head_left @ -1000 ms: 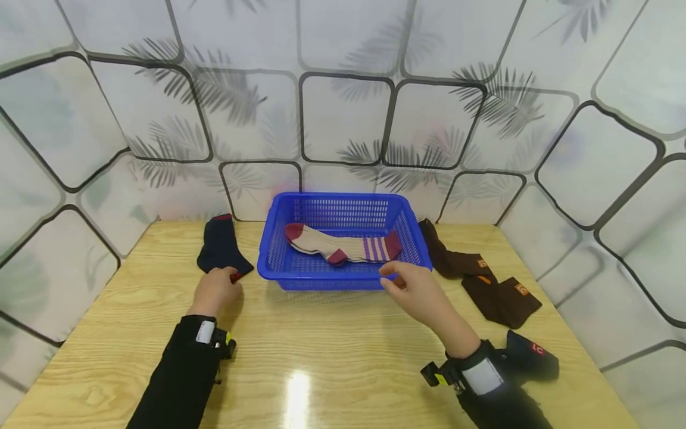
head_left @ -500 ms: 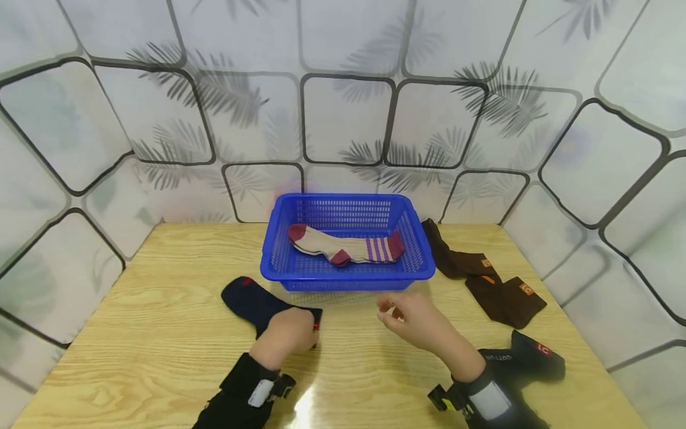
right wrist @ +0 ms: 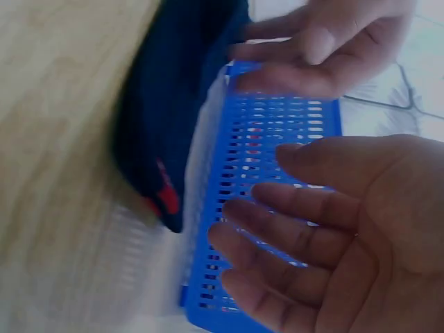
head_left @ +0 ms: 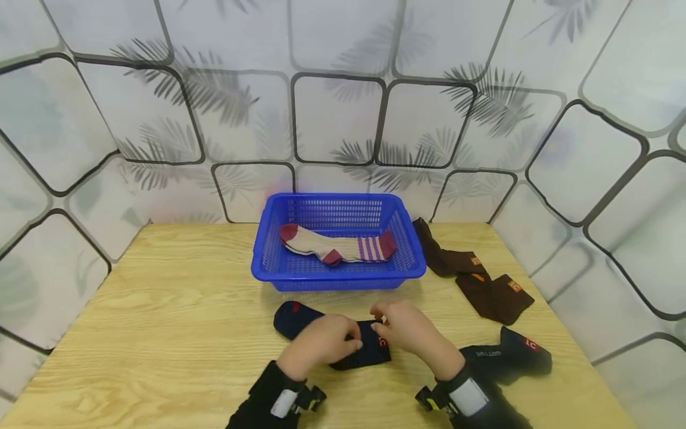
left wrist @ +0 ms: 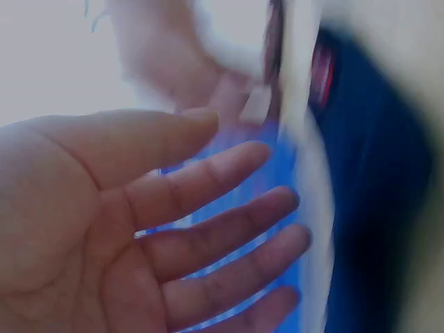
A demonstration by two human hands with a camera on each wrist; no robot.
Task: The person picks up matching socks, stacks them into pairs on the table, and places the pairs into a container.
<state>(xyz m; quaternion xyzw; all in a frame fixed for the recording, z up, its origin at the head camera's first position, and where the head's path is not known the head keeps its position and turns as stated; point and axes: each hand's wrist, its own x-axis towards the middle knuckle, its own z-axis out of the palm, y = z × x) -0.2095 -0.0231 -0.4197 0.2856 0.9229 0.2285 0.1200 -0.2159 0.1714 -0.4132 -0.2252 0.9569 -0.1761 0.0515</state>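
Note:
A navy sock point(head_left: 372, 353) with red marks lies on the table in front of the basket, partly hidden by my left hand point(head_left: 320, 342). That hand hovers over the sock's middle; in the left wrist view its fingers point(left wrist: 215, 236) are spread and hold nothing. By the sock's cuff is my right hand point(head_left: 409, 329), fingers loosely bent. The right wrist view shows its fingers point(right wrist: 277, 243) beside the sock point(right wrist: 166, 104), with nothing gripped; whether a fingertip touches the cuff I cannot tell.
Behind the hands stands a blue basket point(head_left: 337, 285) holding a cream sock point(head_left: 327, 245) with maroon toe, heel and cuff. Brown socks point(head_left: 495, 298) lie at its right. A dark grey sock point(head_left: 522, 357) is beside my right forearm. Patterned wall covering encloses the wooden table point(head_left: 161, 333).
My left hand has drawn the navy sock from the back left to the front middle and released it. My right hand has moved slightly down, next to the cuff.

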